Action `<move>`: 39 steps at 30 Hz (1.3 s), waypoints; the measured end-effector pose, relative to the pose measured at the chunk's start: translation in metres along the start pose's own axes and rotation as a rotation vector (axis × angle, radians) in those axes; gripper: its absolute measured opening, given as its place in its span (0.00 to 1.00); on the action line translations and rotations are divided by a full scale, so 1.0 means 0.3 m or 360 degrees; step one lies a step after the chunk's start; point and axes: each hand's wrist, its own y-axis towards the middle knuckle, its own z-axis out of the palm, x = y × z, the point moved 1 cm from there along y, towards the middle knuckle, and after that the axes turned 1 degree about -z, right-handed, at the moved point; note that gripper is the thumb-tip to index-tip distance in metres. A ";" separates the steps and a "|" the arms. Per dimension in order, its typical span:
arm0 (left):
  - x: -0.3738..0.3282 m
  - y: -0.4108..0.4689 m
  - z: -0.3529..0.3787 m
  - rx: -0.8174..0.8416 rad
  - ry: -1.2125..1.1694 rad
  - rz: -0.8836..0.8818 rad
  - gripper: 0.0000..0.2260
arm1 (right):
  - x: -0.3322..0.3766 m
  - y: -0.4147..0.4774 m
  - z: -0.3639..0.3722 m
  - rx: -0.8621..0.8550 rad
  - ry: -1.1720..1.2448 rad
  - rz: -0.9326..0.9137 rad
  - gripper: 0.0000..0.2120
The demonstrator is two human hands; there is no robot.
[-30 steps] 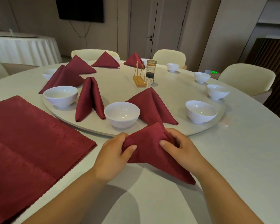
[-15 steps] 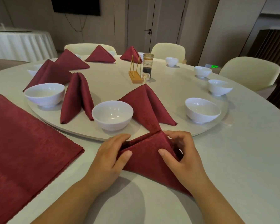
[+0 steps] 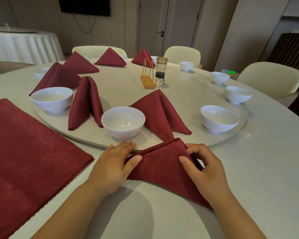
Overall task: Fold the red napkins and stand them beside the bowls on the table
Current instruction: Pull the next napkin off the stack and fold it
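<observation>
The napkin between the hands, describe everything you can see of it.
The napkin is dark red, faintly patterned cloth, folded into a layered triangle with its peak pointing away. It rests on the white table just before the turntable rim. The left hand pinches its left edge, thumb on top. The right hand pinches beside the peak, its wrist covering the lower right corner.

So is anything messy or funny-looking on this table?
Two small things. The napkin between the two nearest bowls stands squeezed narrow, while the other standing napkins spread into wide tents. And a crumpled whitish scrap lies beside the jar in the middle.
</observation>
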 end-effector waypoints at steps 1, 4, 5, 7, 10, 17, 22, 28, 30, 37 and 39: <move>0.002 0.000 -0.002 0.0001 0.0025 -0.0005 0.58 | 0.002 0.002 -0.004 -0.0005 0.0009 0.0002 0.08; 0.008 -0.005 -0.005 -0.0031 0.0087 -0.0043 0.59 | 0.006 0.004 -0.012 -0.0017 0.0023 0.0009 0.08; 0.011 -0.007 -0.009 -0.0040 0.0117 -0.0068 0.60 | 0.008 0.004 -0.012 -0.0015 0.0030 0.0008 0.09; 0.016 -0.008 -0.018 -0.0058 0.0172 -0.0104 0.59 | 0.012 0.004 -0.013 -0.0007 0.0042 0.0012 0.09; 0.025 -0.005 -0.036 -0.0129 0.0196 -0.0144 0.45 | 0.012 0.001 -0.013 0.0019 0.0058 0.0031 0.10; 0.082 -0.018 -0.071 -0.0200 0.0427 -0.0359 0.29 | 0.008 0.000 -0.013 0.0051 0.0046 0.0094 0.03; 0.086 -0.022 -0.067 -0.0570 0.0267 -0.0271 0.33 | 0.001 -0.002 -0.017 0.0041 0.0013 0.0093 0.09; -0.008 -0.050 0.012 -0.0517 -0.0046 0.0512 0.28 | 0.003 0.000 -0.014 0.0041 0.0008 0.0084 0.12; -0.009 -0.051 0.018 -0.0480 -0.0182 0.0526 0.28 | 0.009 0.001 -0.010 0.0044 0.0024 0.0066 0.10; 0.001 -0.033 0.039 -0.0420 -0.0275 0.0435 0.34 | 0.014 0.002 -0.005 0.0051 0.0077 0.0055 0.05; 0.000 -0.031 0.046 -0.0394 -0.0291 0.0381 0.38 | 0.015 0.003 -0.005 0.0073 0.0064 0.0035 0.06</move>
